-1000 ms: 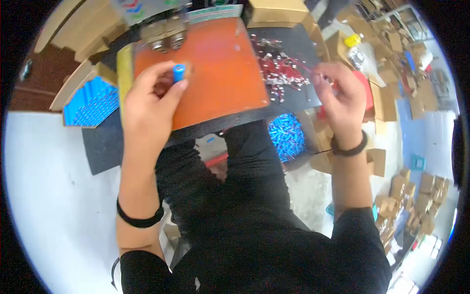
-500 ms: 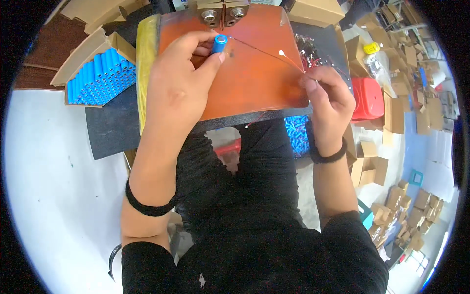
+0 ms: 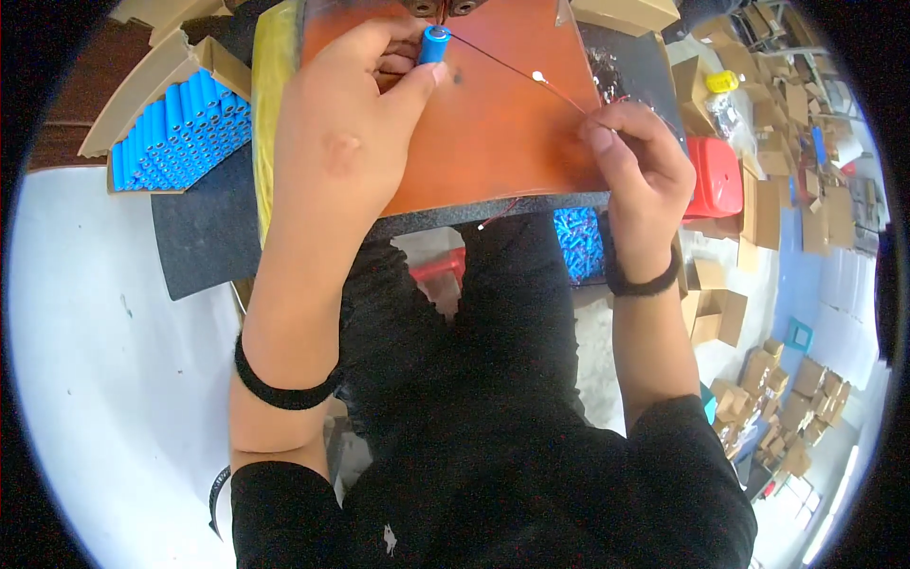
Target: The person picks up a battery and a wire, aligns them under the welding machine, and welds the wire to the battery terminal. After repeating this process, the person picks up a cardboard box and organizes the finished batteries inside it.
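- The dark workbench [image 3: 204, 251] spreads beneath both grips and shows past the left hand's outer side.
- The orange mat [image 3: 493, 156] lies on it, under the two grips and across the space between them.
- A cardboard carton [image 3: 133, 104] stands left of the left grip, packed with rows of blue cylinders [image 3: 180, 128].
- A pile of blue cylinders [image 3: 578, 242] sits below the bench edge, on the body side of the right grip.
- A red plastic piece [image 3: 713, 178] is just right of the right hand.
- The left hand [image 3: 346, 137] has thumb and fingers clamped on one blue cell.
- The right hand [image 3: 645, 175] pinches thumb and forefinger together on a thin wire.
- Metal machine tips [image 3: 460, 8] stand just beyond the left grip — partly cut off by the view.
- The blue cell [image 3: 433, 47] rises upright from the left fingertips; whether it touches the tips, I cannot tell.
- The thin wire [image 3: 502, 66] stretches from the cell's top to the right grip.
- A white connector [image 3: 538, 77] sits along it — between the grips, nearer the right.
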Demonstrator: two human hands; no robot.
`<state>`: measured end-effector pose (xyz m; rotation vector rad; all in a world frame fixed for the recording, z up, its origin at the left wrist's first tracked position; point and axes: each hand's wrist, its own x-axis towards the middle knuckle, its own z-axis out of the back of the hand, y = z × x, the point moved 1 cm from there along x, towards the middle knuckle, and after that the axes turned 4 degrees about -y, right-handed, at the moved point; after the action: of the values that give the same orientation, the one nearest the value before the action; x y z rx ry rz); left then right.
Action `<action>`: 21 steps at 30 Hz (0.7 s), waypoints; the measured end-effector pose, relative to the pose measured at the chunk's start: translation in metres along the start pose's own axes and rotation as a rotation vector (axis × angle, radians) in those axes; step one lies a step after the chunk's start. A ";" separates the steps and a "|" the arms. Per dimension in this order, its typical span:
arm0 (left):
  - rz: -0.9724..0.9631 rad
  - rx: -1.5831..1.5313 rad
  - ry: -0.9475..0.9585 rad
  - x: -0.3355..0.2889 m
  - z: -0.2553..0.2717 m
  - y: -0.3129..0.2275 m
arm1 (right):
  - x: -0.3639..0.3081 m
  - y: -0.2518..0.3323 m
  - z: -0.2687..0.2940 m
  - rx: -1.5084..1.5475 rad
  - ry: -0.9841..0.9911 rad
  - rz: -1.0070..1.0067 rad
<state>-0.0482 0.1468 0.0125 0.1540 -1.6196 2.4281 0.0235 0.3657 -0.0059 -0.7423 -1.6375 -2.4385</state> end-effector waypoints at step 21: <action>-0.112 0.010 0.061 -0.016 0.005 -0.003 | 0.026 0.012 -0.004 0.016 0.044 0.096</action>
<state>-0.0327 0.1414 0.0137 0.1662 -1.5315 2.3345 0.0040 0.3617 0.0145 -0.7414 -1.5660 -2.3560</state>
